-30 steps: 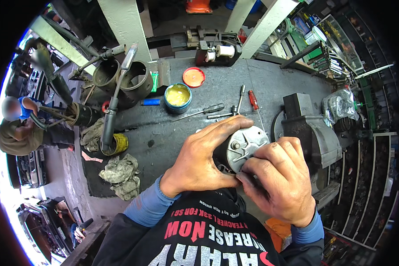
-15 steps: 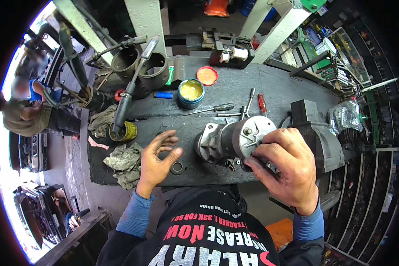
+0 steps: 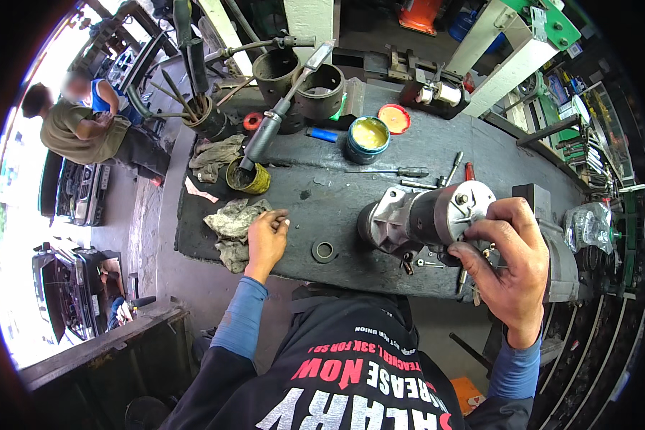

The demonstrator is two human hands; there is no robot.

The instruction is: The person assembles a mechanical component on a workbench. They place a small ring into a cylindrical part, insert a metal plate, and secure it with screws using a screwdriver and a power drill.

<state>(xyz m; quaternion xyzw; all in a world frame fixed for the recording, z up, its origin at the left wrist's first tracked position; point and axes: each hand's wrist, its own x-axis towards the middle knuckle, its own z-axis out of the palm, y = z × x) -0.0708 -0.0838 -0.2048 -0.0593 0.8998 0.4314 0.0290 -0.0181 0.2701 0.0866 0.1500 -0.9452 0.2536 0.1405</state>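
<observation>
A starter motor [image 3: 426, 215] with a cast-metal nose and dark barrel lies tilted on the bench, its pale end cover facing up and right. My right hand [image 3: 512, 261] grips that end cover, fingers on its right edge and thumb along its lower rim. My left hand [image 3: 267, 244] is beside a crumpled grey rag [image 3: 229, 223], its fingers curled together; whether anything is inside them is hidden. A dark metal ring [image 3: 325, 251] lies on the bench between my hands. Small metal parts [image 3: 428, 263] lie below the motor, partly covered by it and my right hand.
Behind stand an open tub of yellow grease [image 3: 369, 135], its red-rimmed lid [image 3: 394, 120] and a screwdriver [image 3: 412, 172]. A dark tool stands in a yellow can [image 3: 249, 178] at left, near metal cylinders [image 3: 321, 93]. Two people [image 3: 97, 136] are off to the far left.
My left hand has moved from open above the bench to beside the rag, its fingers now curled. My right hand stays on the motor's end cover. The whole view has shifted.
</observation>
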